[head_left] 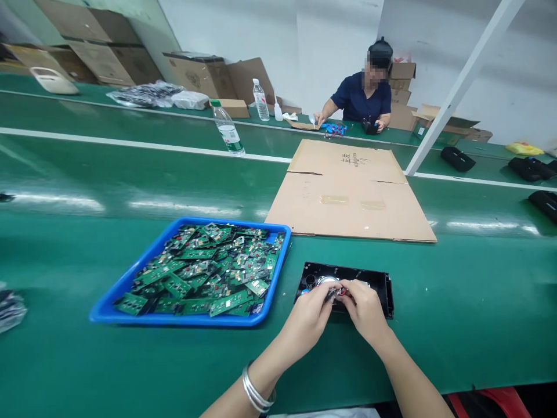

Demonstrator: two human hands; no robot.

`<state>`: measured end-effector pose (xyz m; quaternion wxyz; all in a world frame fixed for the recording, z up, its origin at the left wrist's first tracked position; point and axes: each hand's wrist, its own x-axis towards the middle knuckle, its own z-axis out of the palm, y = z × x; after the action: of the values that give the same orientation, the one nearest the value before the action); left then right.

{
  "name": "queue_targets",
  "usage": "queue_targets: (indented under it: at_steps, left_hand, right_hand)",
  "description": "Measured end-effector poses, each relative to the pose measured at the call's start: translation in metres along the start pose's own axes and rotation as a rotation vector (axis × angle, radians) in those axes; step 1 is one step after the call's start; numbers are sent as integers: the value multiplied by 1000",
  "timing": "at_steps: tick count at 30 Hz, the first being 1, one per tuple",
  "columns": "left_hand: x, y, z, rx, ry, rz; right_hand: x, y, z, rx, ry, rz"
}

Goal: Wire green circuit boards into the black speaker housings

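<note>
A black plastic speaker housing (383, 285) lies on the green work surface before me, its inside facing up. Partly covered by my fingers is a round silvery part (327, 280) inside it, and a small blue part shows at its left side. My left hand (314, 306) and my right hand (366, 302) meet over the middle of the housing, fingers closed in a pinch. Between the fingertips are thin wires (342, 291), dark and red; their ends are hidden. Left of the housing stands a blue tray (174, 320) heaped with green circuit boards (209, 270).
A flat cardboard sheet (352, 215) lies beyond the housing. A water bottle (229, 132) stands by the white rail. Across the bench, a person (363, 96) handles a black case. A slanted white post (463, 87) rises at right. Cardboard boxes (200, 72) line the wall.
</note>
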<state>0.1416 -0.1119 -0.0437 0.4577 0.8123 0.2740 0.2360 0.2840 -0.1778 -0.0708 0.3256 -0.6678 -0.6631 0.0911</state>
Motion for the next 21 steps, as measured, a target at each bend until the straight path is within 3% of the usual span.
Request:
queue_targets:
  at_steps: [4,9,12,15,21]
  left_hand:
    - [1,-2,-1,-125,-14,-126]
    - [-1,-8,0,-362,45,-337]
    - [0,-10,-1,-430,76,-422]
    - [4,-11,-1,-462,120,-471]
    - [4,-10,2,-402,130,-469]
  right_hand:
    - [1,1,-2,-17,-48,33]
    - [0,6,-32,-108,-158,11]
    - [1,13,-45,-258,-314,35]
    - [1,20,-42,-305,-434,72]
    - [-11,23,-34,-219,-344,157]
